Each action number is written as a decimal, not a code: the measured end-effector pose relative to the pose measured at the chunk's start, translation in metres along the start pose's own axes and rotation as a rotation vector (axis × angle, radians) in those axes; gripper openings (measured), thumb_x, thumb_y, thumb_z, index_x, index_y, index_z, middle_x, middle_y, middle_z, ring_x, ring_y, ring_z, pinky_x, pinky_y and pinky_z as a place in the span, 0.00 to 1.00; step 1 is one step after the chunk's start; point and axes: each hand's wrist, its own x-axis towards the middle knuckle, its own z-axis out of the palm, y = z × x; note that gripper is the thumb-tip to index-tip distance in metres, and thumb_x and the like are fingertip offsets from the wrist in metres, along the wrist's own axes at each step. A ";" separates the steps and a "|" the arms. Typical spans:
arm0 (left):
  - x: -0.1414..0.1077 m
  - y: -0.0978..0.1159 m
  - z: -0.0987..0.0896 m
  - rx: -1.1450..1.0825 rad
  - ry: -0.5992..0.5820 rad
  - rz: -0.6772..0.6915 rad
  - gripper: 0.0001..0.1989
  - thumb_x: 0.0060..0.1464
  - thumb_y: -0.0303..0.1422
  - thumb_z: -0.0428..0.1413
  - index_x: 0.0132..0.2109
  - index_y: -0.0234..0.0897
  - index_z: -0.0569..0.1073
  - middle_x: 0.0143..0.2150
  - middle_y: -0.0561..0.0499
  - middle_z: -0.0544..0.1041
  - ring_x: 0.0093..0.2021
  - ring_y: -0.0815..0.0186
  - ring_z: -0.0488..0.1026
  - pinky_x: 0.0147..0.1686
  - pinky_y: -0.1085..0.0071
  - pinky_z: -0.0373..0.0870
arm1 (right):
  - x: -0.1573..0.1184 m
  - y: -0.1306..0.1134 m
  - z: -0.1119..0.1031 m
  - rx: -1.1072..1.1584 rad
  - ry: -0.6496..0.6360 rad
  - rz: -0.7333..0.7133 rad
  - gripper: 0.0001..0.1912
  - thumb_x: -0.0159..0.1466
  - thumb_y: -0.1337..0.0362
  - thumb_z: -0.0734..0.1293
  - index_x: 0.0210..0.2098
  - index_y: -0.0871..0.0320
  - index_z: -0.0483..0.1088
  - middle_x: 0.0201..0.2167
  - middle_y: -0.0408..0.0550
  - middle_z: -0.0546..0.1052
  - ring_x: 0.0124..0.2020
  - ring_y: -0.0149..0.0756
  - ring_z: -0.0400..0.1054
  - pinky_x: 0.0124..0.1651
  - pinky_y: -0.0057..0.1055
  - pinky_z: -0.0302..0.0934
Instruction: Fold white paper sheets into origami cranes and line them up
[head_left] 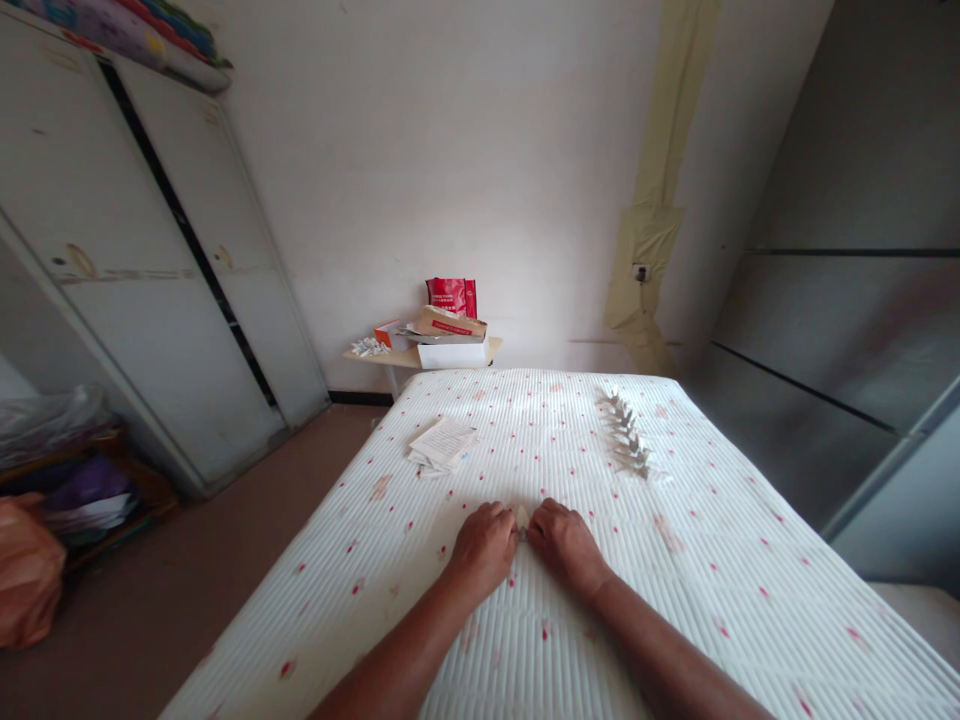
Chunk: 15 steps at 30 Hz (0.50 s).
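Observation:
Near the middle of the bed, my left hand (489, 542) and my right hand (564, 545) face each other with fingers curled in. Between them is a small piece of folded paper (523, 520), pinched from both sides; most of it is hidden by the fingers. To the far left of my hands lies a loose stack of printed paper sheets (442, 444). A row of several folded paper cranes (628, 432) stands on the right part of the bed, beyond my right hand.
A white quilted cover with red dots (540, 640) spreads under everything. Behind the bed, a small table (405, 357) holds a white box (454, 354), a red bag (451, 296) and a white pile. A metal cabinet (150, 250) stands left; a large grey panelled surface (847, 330) is right.

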 end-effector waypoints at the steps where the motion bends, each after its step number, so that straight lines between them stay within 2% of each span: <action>1: 0.000 0.000 0.000 0.016 -0.003 0.006 0.08 0.55 0.27 0.46 0.31 0.36 0.69 0.33 0.49 0.71 0.37 0.64 0.67 0.37 0.70 0.60 | 0.001 0.000 0.001 -0.006 -0.002 0.000 0.11 0.62 0.69 0.58 0.29 0.60 0.70 0.32 0.48 0.72 0.34 0.32 0.67 0.35 0.26 0.54; 7: 0.000 0.005 0.000 0.092 -0.019 0.001 0.09 0.56 0.27 0.44 0.33 0.36 0.69 0.35 0.48 0.71 0.38 0.63 0.67 0.38 0.68 0.61 | 0.004 0.001 0.004 -0.063 -0.036 0.008 0.10 0.62 0.67 0.58 0.33 0.60 0.70 0.34 0.49 0.72 0.36 0.34 0.68 0.37 0.27 0.57; 15: 0.001 0.010 0.002 0.153 -0.040 -0.038 0.09 0.56 0.27 0.44 0.36 0.35 0.69 0.36 0.46 0.71 0.39 0.61 0.67 0.39 0.67 0.62 | 0.004 -0.005 -0.003 -0.122 -0.053 0.018 0.09 0.63 0.69 0.57 0.34 0.60 0.70 0.38 0.51 0.72 0.37 0.35 0.69 0.38 0.27 0.60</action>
